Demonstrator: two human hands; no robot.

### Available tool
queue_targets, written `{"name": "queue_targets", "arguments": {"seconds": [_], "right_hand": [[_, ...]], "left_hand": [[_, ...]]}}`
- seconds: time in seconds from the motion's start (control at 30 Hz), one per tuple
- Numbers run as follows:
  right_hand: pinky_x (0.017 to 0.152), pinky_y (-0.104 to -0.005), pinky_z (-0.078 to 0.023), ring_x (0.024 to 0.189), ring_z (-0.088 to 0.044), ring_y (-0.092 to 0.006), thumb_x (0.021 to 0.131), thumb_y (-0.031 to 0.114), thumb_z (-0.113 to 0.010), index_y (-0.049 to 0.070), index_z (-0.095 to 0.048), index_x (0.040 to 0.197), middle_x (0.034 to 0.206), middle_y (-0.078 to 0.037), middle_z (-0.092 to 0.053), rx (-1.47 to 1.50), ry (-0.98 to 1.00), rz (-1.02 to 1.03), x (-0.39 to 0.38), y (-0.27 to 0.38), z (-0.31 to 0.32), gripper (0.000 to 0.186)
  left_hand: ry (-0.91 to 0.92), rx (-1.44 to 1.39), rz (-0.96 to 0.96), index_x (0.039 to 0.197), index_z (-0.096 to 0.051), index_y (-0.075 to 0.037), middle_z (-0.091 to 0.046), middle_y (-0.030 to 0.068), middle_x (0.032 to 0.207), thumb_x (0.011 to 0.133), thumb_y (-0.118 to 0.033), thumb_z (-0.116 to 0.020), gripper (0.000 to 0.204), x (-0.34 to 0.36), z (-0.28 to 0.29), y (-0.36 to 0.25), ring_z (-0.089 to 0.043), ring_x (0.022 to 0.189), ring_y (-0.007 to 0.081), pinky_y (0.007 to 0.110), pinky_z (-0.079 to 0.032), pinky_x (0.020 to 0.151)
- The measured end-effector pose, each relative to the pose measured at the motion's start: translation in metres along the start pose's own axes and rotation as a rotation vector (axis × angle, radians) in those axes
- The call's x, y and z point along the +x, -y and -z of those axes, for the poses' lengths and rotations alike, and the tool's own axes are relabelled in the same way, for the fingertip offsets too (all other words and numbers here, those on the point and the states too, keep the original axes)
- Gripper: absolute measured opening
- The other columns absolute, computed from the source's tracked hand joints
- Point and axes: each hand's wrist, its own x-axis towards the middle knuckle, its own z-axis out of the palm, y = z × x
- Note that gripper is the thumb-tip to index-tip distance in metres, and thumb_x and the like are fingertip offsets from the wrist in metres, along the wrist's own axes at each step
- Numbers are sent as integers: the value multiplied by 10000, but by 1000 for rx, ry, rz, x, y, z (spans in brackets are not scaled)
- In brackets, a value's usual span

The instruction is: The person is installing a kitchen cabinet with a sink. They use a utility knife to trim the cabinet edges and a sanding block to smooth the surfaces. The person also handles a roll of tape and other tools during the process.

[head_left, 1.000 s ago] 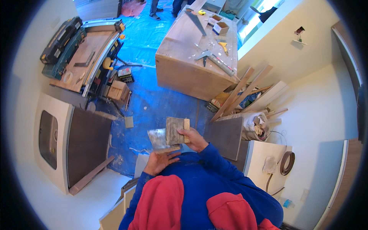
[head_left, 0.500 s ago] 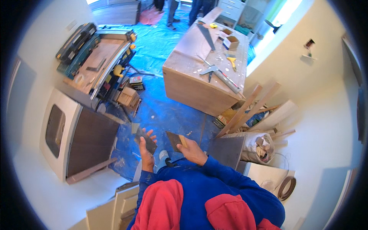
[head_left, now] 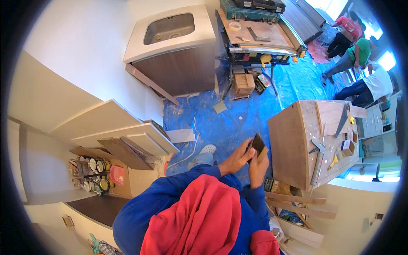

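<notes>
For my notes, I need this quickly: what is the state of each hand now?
Left hand: fingers bent, beside the scraper; grip cannot be told.
Right hand: closed, holding the scraper.

scraper (head_left: pixel 259 143): left of crate (head_left: pixel 284 144) | handsaw (head_left: pixel 341 122): on crate | square (head_left: pixel 261 39): on worktable (head_left: pixel 278 34)

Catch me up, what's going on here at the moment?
The person's right hand grips a flat, dark, wood-edged spreader blade. The left hand is close against it; its exact hold is hard to make out. Both are above blue plastic sheeting on the floor. To the right, a wooden cabinet bears a caulking gun and a handsaw. Three co-workers are in the background.
</notes>
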Motion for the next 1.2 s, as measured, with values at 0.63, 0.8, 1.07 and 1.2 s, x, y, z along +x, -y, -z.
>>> {"name": "queue_targets", "arguments": {"seconds": [0.63, 0.8, 1.07, 1.2], "right_hand": [[929, -366, -611, 1092, -730, -216, 1064, 153, -643, -33, -521, 1461, 1281, -117, -704, 849, 194, -365, 38, -26, 37, 455], [880, -346, -598, 1089, -715, -193, 1067, 189, -653, -22, -543, 1438, 1255, -102, -698, 781, 166, -506, 38, -32, 36, 441], [950, -358, -571, 1094, -712, -197, 1041, 177, -691, -25, -633, 1370, 1250, -115, -730, 541, 275, -472, 23, -52, 39, 390], [956, -345, -557, 1110, -702, -175, 1029, 168, -703, -11, -634, 1379, 1255, -83, -729, 457, 315, -529, 12, -55, 48, 398]], "left_hand": [[-74, -274, 140, 1637, -357, -32, -539, 167, 1486, 1058, -604, -594, 848, -62, 70, 36, -577, 1265, 201, 351, -444, 1083], [8, -318, 446, 1302, -677, -27, -737, 76, 967, 1073, -596, -576, 622, -81, 74, 29, -629, 744, 83, 249, -459, 665], [100, -364, 290, 962, -708, -24, -714, 35, 844, 1079, -342, -661, 342, -68, 36, 6, -650, 780, 99, 264, -492, 700], [227, -259, 234, 903, -694, -35, -724, 28, 844, 1067, -330, -672, 338, -73, 43, 18, -668, 817, 101, 286, -516, 737]]}}
